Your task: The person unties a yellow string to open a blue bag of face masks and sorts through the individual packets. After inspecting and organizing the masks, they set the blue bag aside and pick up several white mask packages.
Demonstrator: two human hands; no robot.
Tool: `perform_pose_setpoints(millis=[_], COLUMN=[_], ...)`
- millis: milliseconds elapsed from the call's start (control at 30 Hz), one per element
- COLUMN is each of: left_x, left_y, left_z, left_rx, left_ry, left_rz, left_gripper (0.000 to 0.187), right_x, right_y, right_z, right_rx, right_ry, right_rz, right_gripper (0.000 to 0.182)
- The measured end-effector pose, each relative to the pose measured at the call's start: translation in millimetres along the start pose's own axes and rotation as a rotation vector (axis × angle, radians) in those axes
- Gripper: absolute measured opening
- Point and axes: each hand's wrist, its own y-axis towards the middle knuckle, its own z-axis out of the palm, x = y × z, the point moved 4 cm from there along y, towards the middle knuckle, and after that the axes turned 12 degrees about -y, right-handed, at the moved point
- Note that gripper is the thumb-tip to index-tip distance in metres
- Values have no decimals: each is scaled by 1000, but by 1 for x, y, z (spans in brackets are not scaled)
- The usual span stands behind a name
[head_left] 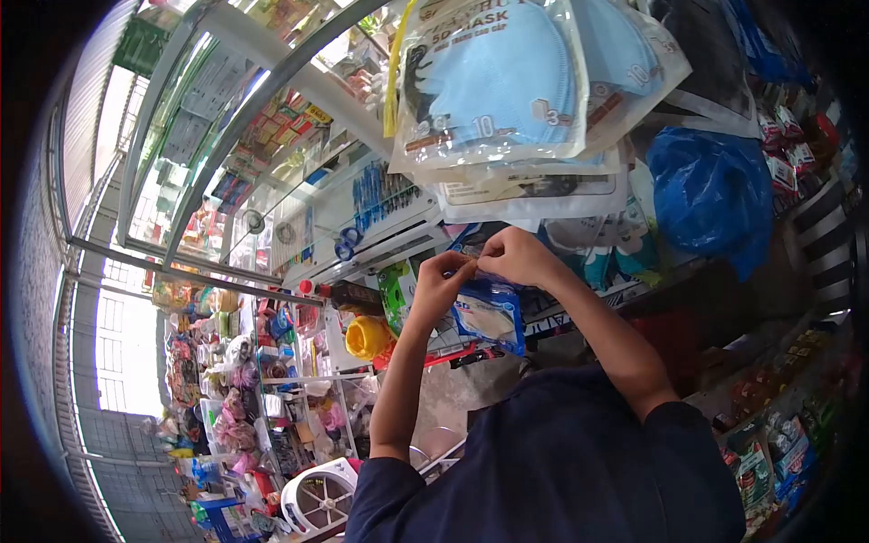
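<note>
My left hand (444,282) and my right hand (518,256) meet in front of me, fingertips pinched close together. Both grip the upper edge of a blue-edged plastic packet (489,317), which hangs just below my fingers. Something pale shows through its front; I cannot make out what. Above my hands hang large clear packs of light blue face masks (493,77). A blue plastic bag (711,195) is to the right of them.
A glass display case (317,181) with pens (380,195) and scissors (348,242) stands at upper left. Near my left forearm are a dark red-capped bottle (358,299) and a yellow object (367,337). A white fan (321,498) is at lower left.
</note>
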Motion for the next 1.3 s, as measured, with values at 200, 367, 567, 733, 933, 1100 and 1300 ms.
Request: perform_pose_setpoints(millis=[200, 367, 567, 733, 933, 1100, 1300], left_x=[16, 22, 21, 33, 31, 37, 39], left_y=[-1, -2, -6, -2, -3, -1, -2], left_z=[-6, -2, 6, -7, -18, -16, -13], left_rx=[-53, -111, -174, -127, -31, -23, -45], left_ry=[-83, -162, -246, -271, -185, -159, -110], left_rz=[-99, -64, -86, -197, -191, -42, 34], left_gripper=[24, 23, 22, 25, 25, 23, 21], right_x=[-33, -39, -51, -24, -25, -35, -45], right_y=[-2, -4, 1, -12, -8, -2, 2], right_z=[26, 27, 38, 31, 35, 34, 40], right_rx=[160, 204, 16, -119, -131, -24, 6], right_ry=[553, 569, 342, 63, 28, 172, 198], right_rz=[161, 182, 29, -31, -118, -64, 22], right_gripper=[18, 21, 28, 29, 27, 27, 23])
